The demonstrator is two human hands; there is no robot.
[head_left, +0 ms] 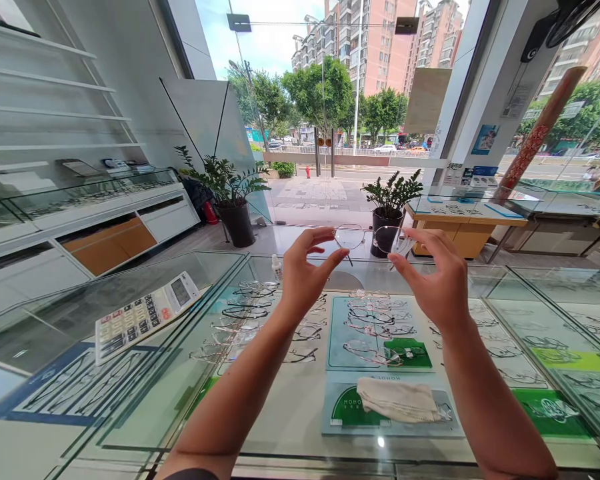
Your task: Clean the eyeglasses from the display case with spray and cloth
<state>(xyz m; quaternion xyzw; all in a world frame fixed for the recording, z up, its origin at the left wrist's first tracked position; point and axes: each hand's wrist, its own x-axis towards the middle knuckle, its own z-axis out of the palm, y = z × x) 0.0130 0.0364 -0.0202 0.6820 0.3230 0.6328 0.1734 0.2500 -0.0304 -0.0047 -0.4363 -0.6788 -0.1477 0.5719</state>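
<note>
A pair of thin-rimmed eyeglasses is held up above the glass display counter, lenses toward the doorway. My left hand pinches its left side between thumb and fingers. On the other side my right hand grips the right rim the same way. Both temples appear to point away from me and down. Below the hands, a folded beige cloth lies on the counter glass. Several rows of eyeglass frames show through the glass. Past my left wrist stands a small white bottle.
A large calculator lies on the counter at left. Two potted plants flank the glass doorway. A wooden-sided display case stands at right, and a low white cabinet with a glass top runs along the left wall.
</note>
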